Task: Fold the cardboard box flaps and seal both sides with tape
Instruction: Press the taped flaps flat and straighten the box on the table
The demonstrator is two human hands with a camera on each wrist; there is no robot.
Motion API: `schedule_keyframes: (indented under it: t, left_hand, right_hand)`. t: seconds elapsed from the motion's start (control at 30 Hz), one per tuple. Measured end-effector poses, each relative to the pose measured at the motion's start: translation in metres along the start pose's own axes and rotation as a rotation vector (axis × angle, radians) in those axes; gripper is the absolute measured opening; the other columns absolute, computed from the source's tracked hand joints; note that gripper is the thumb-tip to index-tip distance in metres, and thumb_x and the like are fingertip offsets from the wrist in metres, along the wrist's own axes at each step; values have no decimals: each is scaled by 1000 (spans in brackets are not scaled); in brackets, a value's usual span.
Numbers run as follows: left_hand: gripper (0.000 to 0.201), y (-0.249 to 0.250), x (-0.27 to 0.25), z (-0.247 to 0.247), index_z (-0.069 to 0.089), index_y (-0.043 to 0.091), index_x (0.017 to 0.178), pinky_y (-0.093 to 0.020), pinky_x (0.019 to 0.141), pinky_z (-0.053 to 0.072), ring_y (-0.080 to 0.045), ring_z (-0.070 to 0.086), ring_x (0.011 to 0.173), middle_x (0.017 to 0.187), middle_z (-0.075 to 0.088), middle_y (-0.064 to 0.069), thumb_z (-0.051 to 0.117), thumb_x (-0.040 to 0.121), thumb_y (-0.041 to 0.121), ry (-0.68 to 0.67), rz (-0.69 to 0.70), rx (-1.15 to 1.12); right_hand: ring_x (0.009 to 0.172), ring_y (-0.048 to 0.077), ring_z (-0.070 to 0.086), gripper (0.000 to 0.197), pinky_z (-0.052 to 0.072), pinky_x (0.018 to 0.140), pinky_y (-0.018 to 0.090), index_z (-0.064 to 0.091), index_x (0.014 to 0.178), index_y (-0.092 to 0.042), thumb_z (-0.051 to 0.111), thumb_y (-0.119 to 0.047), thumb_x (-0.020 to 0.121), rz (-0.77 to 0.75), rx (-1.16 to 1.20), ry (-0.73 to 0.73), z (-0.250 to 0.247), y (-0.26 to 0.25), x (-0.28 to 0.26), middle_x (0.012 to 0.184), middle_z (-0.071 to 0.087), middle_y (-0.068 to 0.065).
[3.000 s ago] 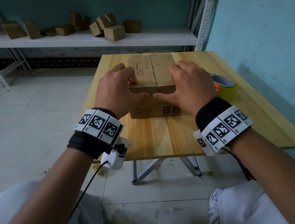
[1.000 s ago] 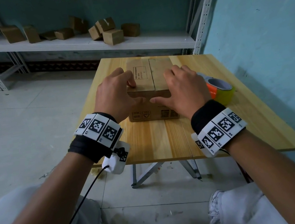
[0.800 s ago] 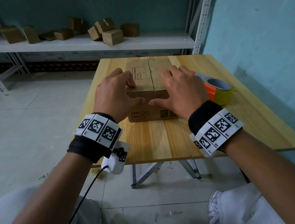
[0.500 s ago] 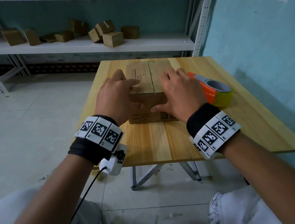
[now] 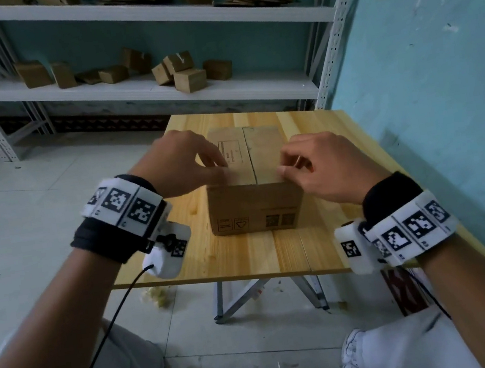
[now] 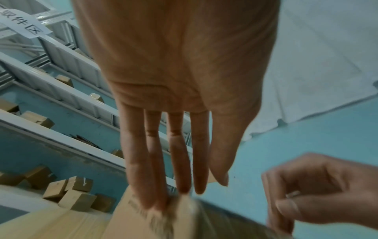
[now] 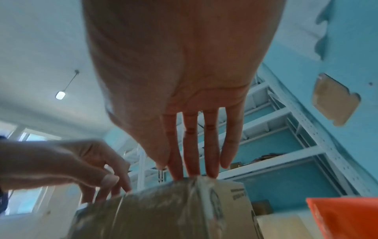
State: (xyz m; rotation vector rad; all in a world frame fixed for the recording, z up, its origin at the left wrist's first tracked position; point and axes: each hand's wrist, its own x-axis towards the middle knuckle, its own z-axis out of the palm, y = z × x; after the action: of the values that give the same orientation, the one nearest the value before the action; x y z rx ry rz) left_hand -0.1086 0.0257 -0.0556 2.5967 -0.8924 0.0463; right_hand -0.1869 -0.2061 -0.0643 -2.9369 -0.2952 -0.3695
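Flaps down, no tape on top yet

Our left hand [image 5: 181,164] and right hand [image 5: 322,163] press loosely curled fingertips on the box [image 5: 252,182]; let go and the flaps probably spring up.

The cardboard box [image 5: 256,206] is plain brown with black printed symbols, on a pale yellow striped-grain wooden table [image 5: 245,255]. Wristbands [image 5: 122,205] show black-and-white square codes; the wall [image 5: 438,78] is turquoise.

White shelf label [image 6: 22,24] with handwritten "取件区"; box prints illegible.
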Motion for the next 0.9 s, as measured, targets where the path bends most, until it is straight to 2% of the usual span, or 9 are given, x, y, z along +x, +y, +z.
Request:
schedule_keyframes:
  t: [0.07, 0.1, 0.2, 0.27, 0.4, 0.5, 0.6, 0.73, 0.9]
  left_hand:
    - [16, 1, 4, -12, 68, 30, 99, -21, 63, 53, -5, 65, 71, 89, 67, 12, 65, 86, 37, -14, -8, -82]
    - [18, 1, 9, -14, 68, 30, 101, -23, 66, 53, -5, 66, 74, 89, 67, 12, 66, 85, 38, 9, -6, -74]
    - [40, 2, 29, -11, 62, 31, 117, -31, 87, 47, -10, 59, 100, 114, 64, 7, 68, 80, 45, 14, -25, 5]
    - [56, 2, 39, -5, 53, 30, 130, -35, 96, 41, -19, 50, 119, 134, 52, 1, 69, 80, 47, -51, -78, 44]
    - [76, -2, 45, 3, 36, 28, 145, -36, 107, 31, -25, 33, 137, 152, 33, -3, 66, 80, 55, -151, -159, 42]
    - [82, -8, 47, 7, 25, 28, 150, -36, 113, 23, -23, 24, 143, 158, 22, 0, 62, 82, 57, -215, -192, -13]
    - [86, -11, 51, 10, 17, 31, 152, -38, 116, 16, -22, 13, 147, 161, 7, 4, 61, 82, 57, -247, -205, -69]
    - [89, -16, 57, 12, 15, 32, 151, -42, 119, 14, -21, 9, 147, 161, 1, 5, 61, 81, 59, -281, -213, -80]
    - [91, -20, 61, 15, 16, 30, 152, -42, 116, 17, -23, 11, 146, 161, 4, 4, 63, 80, 59, -272, -208, -83]
  right_hand:
    - [81, 3, 57, 7, 53, 80, 32, 65, 90, -25, 62, -32, 93, 0, 127, -26, -9, 1, 3, 87, 61, -14]
    - [83, 2, 57, 7, 52, 81, 29, 66, 94, -25, 65, -32, 91, 1, 160, -32, -10, 2, 8, 90, 63, -13]
    - [101, 6, 54, 39, 45, 85, 24, 62, 115, -27, 72, -46, 82, 3, 165, -91, -6, 3, 31, 116, 60, -8]
    - [118, 11, 48, 63, 41, 94, 29, 54, 130, -28, 74, -55, 76, 15, 179, -186, -2, 3, 48, 134, 51, -6]
    - [139, 20, 30, 83, 30, 110, 37, 37, 146, -30, 73, -58, 76, 74, 199, -335, 4, 8, 69, 156, 28, -1]
    - [143, 23, 24, 103, 27, 115, 49, 21, 153, -28, 72, -64, 70, 135, 189, -449, 3, 14, 76, 159, 19, -1]
    - [148, 25, 13, 114, 19, 119, 51, 5, 156, -25, 70, -63, 70, 188, 203, -535, 4, 20, 81, 163, 5, 1]
    - [150, 21, -8, 129, 4, 121, 51, -8, 156, -25, 70, -71, 64, 193, 163, -579, 7, 21, 87, 163, -16, -1]
    - [147, 25, 9, 135, 18, 119, 48, -2, 156, -23, 71, -72, 54, 218, 178, -560, 8, 20, 90, 162, -3, -2]
